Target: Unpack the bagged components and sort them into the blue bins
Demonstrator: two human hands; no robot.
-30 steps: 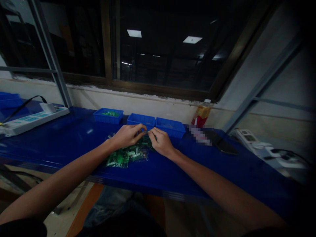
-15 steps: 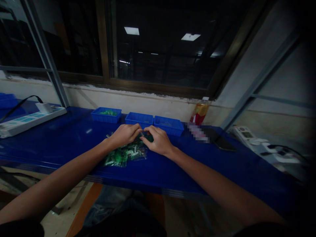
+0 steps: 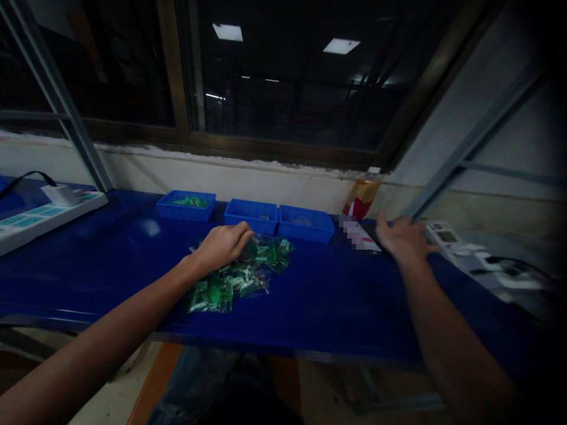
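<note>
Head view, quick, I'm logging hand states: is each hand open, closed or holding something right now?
Left hand: closed, at the green packets; whether its grip holds one cannot be told.
Right hand: open and spread, blurred, nothing visibly held.

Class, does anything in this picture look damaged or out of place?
The wall's edge beneath the window frame looks damaged: it is ragged. The green packets near the left hand lie heaped unevenly.

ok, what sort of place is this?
Probably a small workshop or packing station: a long blue worktable, small blue bins lined up along its back, and a pile of small clear bags with green contents.
</note>
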